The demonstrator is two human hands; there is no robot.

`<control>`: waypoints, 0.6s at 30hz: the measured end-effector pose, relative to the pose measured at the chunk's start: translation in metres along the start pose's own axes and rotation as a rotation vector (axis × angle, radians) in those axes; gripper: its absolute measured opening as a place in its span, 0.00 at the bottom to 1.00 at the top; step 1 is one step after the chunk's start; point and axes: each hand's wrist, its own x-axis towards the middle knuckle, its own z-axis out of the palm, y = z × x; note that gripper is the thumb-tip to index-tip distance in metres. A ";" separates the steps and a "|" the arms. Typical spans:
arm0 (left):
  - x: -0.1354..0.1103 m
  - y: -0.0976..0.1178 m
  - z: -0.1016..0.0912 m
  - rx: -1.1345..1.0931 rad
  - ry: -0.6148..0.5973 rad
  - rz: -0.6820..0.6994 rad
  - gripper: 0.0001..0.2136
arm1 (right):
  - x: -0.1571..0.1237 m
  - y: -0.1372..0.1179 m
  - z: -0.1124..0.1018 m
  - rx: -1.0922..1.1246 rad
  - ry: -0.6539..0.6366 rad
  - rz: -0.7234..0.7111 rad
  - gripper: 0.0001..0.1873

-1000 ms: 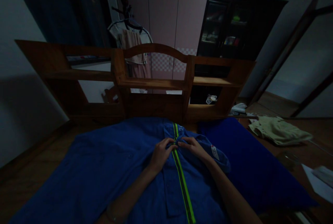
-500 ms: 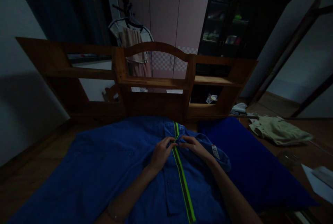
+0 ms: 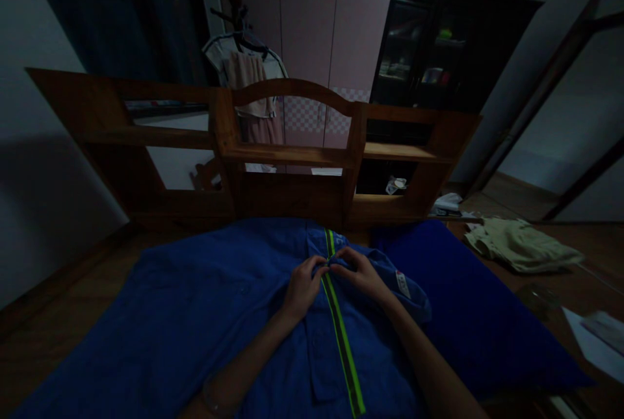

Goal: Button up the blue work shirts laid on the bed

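A blue work shirt with a bright yellow-green stripe down its front lies spread flat on a wooden surface. My left hand and my right hand meet at the top of the stripe, near the collar. Both pinch the front edges of the shirt there, fingertips almost touching. What sits between the fingertips is too small and dark to make out. A small white label shows on the shirt's right chest.
A wooden shelf unit stands right behind the shirt. More blue cloth lies to the right, then a folded beige garment and white papers. A dark cabinet and pink wardrobe doors stand at the back.
Both hands have stayed at the top of the stripe; the fingers have shifted slightly and the right hand has risen a little. The shirt lies as before.
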 end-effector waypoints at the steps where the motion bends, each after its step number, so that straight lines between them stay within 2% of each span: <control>1: 0.000 0.000 0.000 -0.001 -0.010 0.004 0.06 | 0.000 0.000 -0.001 -0.009 0.007 -0.012 0.15; 9: -0.001 0.004 -0.001 -0.017 -0.039 0.008 0.06 | 0.003 0.006 -0.003 -0.050 0.000 0.029 0.15; 12: -0.001 0.003 -0.001 -0.055 -0.041 -0.026 0.07 | 0.002 0.007 -0.002 -0.071 0.027 0.038 0.15; 18: 0.001 -0.003 0.000 -0.141 -0.055 -0.090 0.12 | 0.001 0.005 0.001 -0.084 -0.010 0.023 0.12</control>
